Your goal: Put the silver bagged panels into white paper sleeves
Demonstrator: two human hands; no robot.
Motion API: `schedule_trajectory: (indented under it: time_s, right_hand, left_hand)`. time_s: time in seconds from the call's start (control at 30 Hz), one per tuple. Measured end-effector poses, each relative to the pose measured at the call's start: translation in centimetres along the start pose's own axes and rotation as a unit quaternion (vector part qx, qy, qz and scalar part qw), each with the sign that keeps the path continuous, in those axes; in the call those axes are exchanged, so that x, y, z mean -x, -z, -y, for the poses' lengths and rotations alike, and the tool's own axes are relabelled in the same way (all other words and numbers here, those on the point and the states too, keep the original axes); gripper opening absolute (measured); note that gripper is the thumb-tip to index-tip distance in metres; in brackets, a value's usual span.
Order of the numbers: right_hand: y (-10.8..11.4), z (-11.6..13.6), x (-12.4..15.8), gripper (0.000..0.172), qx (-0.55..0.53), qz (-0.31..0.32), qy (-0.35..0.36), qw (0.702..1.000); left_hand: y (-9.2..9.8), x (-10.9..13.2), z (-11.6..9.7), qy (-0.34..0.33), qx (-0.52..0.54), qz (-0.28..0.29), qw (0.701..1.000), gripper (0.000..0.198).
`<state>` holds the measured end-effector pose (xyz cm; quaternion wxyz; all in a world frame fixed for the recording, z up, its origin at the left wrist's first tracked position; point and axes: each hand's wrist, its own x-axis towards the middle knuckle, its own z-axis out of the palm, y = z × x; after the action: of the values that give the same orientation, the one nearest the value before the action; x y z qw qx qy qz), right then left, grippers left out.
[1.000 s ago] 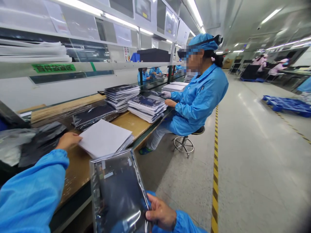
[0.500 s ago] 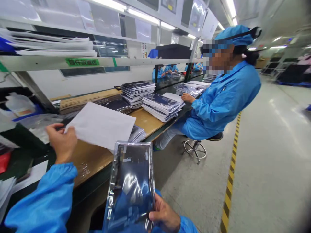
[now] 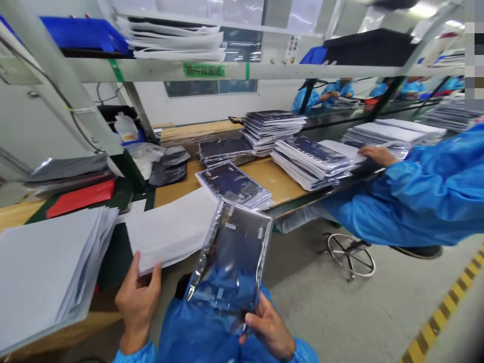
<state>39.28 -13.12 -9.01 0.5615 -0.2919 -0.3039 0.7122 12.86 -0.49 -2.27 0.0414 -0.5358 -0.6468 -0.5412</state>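
Observation:
My right hand [image 3: 270, 322] grips the lower right edge of a dark flat panel in clear plastic wrap [image 3: 236, 247], tilted above my lap. My left hand [image 3: 139, 297] has its fingers and thumb on the near end of a white paper sheet [image 3: 170, 227], whose far end reaches behind the panel. Beyond the sheet, a small stack of wrapped dark panels [image 3: 234, 184] lies on the brown bench top. The wrap shines, and small light labels show through it.
To the left lies a thick pile of white sheets [image 3: 45, 267], with a red packet [image 3: 81, 197] behind it. Taller panel stacks [image 3: 272, 131] stand further along the bench. At right, a co-worker's blue sleeve [image 3: 434, 181] reaches over the bench, above a wheeled stool [image 3: 351, 254].
The view has swung left. My left hand has brought the white sheet lower and closer, uncovering the small panel stack behind it. My right hand still holds the wrapped panel.

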Motion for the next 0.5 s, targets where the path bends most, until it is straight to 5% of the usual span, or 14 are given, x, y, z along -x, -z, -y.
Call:
schedule_trajectory:
  time_s: [0.2,0.5]
  right_hand:
    - [-0.7,0.7,0.9,0.05,0.022,0.041,-0.042,0.998]
    - [-0.1,0.9,2.2,0.058,0.081,0.108,-0.164,0.977]
  left_hand:
    - [0.4,1.3,1.4,-0.034,-0.067,-0.034,0.997,0.038]
    - [-0.2,-3.2,0.9,0.032,-0.134,-0.115,0.984,0.046]
